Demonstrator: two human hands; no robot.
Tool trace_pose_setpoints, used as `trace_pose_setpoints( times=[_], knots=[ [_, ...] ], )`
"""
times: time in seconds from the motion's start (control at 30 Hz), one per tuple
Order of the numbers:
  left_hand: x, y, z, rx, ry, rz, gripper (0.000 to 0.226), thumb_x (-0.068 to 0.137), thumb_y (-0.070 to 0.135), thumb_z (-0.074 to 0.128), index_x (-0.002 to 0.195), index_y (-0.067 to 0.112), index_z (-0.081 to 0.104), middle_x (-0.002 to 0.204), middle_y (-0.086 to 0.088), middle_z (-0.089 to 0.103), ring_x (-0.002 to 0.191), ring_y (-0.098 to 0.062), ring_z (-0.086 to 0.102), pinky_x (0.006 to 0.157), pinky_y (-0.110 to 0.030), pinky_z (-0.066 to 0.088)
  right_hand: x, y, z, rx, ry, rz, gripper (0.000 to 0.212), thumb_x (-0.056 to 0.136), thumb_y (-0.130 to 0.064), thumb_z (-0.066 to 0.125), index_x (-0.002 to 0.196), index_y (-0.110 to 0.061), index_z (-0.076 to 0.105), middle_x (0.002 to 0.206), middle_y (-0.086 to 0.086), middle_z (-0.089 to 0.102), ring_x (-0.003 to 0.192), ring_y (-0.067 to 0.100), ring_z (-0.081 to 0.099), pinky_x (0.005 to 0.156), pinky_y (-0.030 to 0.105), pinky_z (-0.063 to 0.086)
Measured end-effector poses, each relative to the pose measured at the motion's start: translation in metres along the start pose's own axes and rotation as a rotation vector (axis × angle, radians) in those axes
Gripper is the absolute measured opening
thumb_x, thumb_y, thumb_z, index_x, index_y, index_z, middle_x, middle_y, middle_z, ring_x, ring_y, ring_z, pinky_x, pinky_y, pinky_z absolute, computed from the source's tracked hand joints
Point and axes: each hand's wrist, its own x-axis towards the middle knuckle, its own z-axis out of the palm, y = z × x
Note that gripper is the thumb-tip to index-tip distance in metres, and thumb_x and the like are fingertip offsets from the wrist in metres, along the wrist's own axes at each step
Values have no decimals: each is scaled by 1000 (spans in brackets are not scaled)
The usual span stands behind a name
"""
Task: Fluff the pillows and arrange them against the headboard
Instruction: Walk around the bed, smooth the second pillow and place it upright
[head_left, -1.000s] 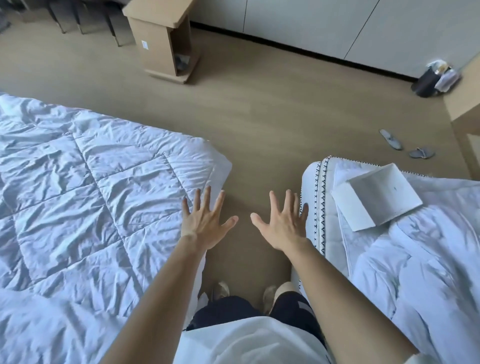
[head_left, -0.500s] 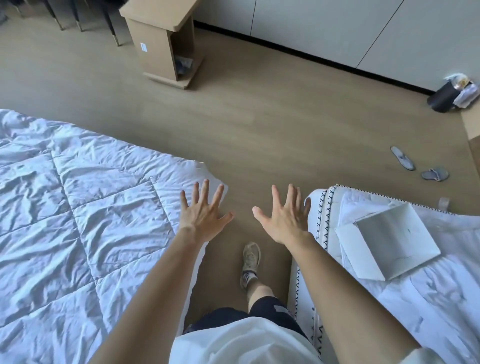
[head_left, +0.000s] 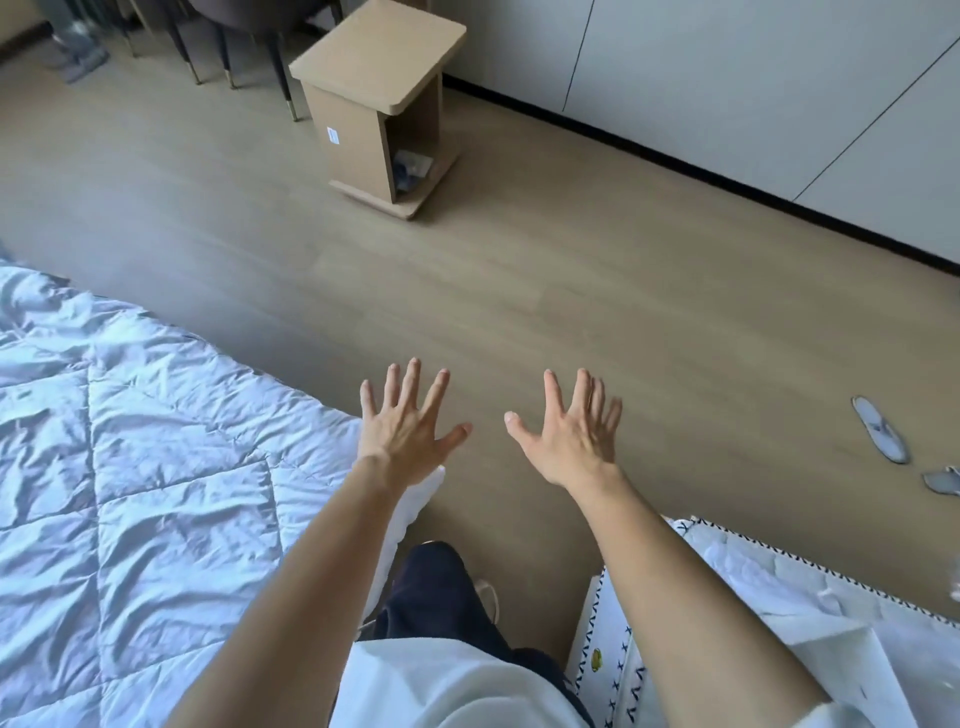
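Nearest, a crumpled white quilted duvet (head_left: 130, 493) covers the bed at left; white bedding with black zigzag trim (head_left: 779, 597) lies right. Left hand (head_left: 402, 431) and right hand (head_left: 569, 441) hang over bare floor, each grip spread wide, empty. No pillow shows. Beyond: grey slippers (head_left: 880, 428), a beige wooden side table (head_left: 376, 104), sticker unreadable.

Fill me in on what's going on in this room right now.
A person stands in the gap between two beds, both arms stretched forward. The left hand and right hand are open with fingers spread, holding nothing, in the air above the wooden floor. A rumpled white quilt covers the bed on the left; a bed with black-stitched trim is at the right. No pillow or headboard is in view. A small wooden side table stands ahead, and slippers lie on the floor.
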Motion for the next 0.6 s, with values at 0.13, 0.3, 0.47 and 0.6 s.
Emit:
trace_pose_setpoints(
  times=[0.13, 0.3, 0.47, 0.6],
  knots=[
    [63, -9, -13, 7, 22, -48, 88, 86, 82, 16, 159, 36, -3, 169, -7, -3, 155, -31, -3, 120, -61, 5, 79, -12, -15, -13, -5, -55, 90, 85, -77, 33, 158, -26, 20, 162, 22, 11, 150, 39, 5, 119, 62, 1],
    [143, -35, -24, -62, 25, -152, 89, 85, 83, 17, 158, 35, 1, 169, -8, 1, 154, -31, 0, 119, -60, 7, 175, -45, -25, -34, -16, -109, 91, 84, -78, 33, 158, -26, 19, 162, 22, 10, 150, 38, 4, 118, 62, -1],
    [203, -70, -38, -127, -17, -251, 88, 86, 83, 18, 158, 36, 1, 169, -6, 0, 154, -31, 0, 119, -60, 6, 255, -101, -29, -67, -88, -180, 93, 84, -78, 33, 158, -24, 17, 162, 23, 10, 150, 38, 4, 119, 62, -1],
    [243, -106, -57, -136, -28, -318, 86, 89, 80, 23, 159, 35, 0, 169, -7, 0, 154, -32, 1, 120, -59, 9, 309, -150, -41, -54, -92, -265, 93, 84, -78, 33, 159, -26, 16, 163, 23, 6, 150, 39, 5, 119, 62, 1]
  ],
)
